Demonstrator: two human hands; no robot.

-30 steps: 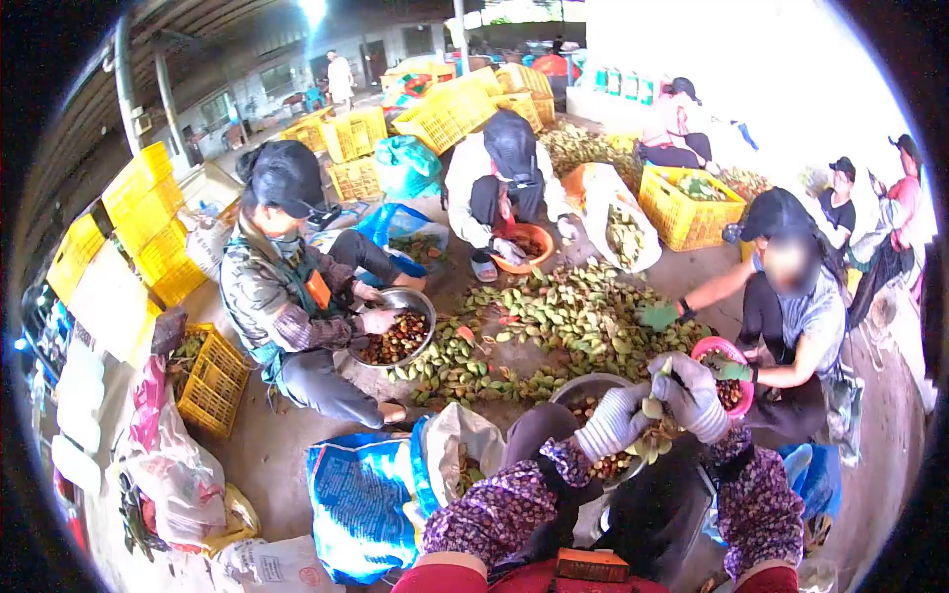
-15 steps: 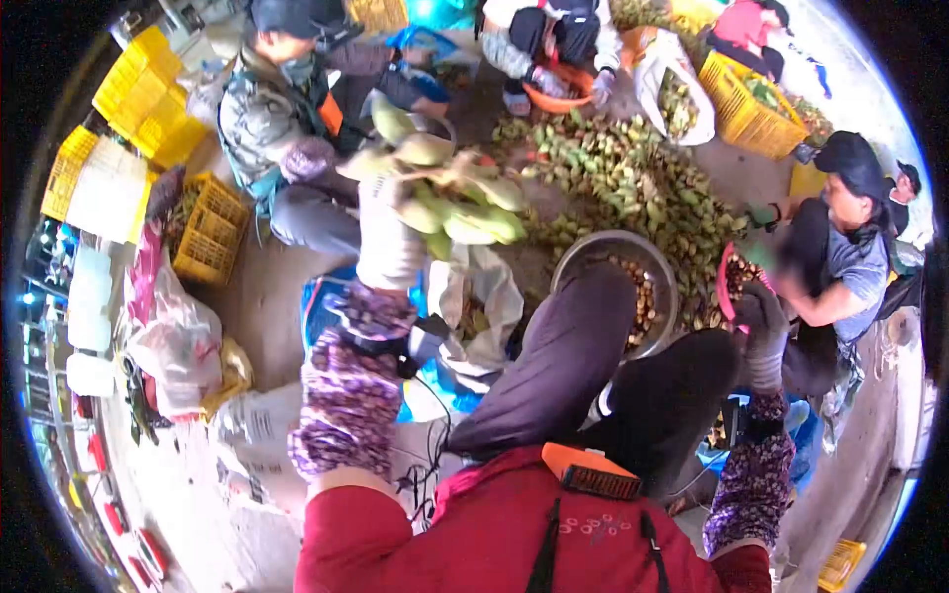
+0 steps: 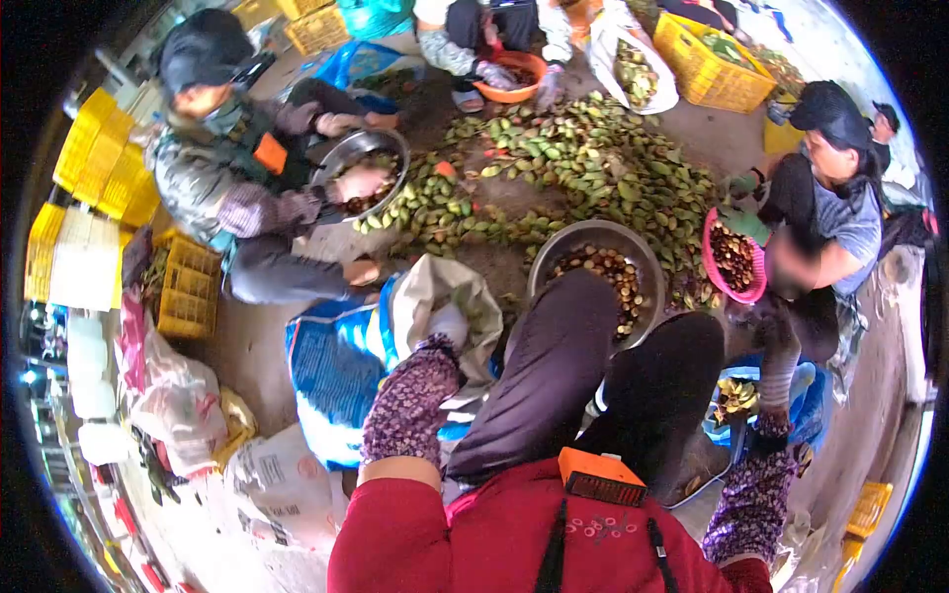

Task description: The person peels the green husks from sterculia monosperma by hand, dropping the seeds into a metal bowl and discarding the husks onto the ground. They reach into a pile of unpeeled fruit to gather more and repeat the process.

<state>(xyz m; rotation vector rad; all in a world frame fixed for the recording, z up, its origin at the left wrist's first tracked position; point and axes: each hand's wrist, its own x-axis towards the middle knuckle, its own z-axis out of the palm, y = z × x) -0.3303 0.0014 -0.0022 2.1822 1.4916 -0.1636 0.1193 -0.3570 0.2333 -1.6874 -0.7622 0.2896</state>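
My left hand (image 3: pixel 450 324), in a pale glove, reaches into the mouth of a white sack (image 3: pixel 420 287); its fingers are hidden there. On the right, my right hand (image 3: pixel 773 331), in a dark glove, is near the pink basket (image 3: pixel 756 288) of brown nuts and above a blue bag (image 3: pixel 811 393) with yellowish husks. Its fingers are too unclear to read. A metal bowl (image 3: pixel 647 259) of brown nuts stands just beyond my knees. Behind it spreads a big pile of green husked fruit (image 3: pixel 593 158).
One co-worker (image 3: pixel 222 168) at the left holds a metal bowl (image 3: pixel 395 143). Another (image 3: pixel 840 188) sits at the right, and a third (image 3: pixel 494 30) works at an orange bowl (image 3: pixel 534 91). Yellow crates (image 3: pixel 188 287) and plastic bags (image 3: pixel 178 390) line the left side.
My left hand has come down from above the floor into the white sack; the cluster of green fruit it held no longer shows. My right hand has moved slightly lower. The view has shifted.
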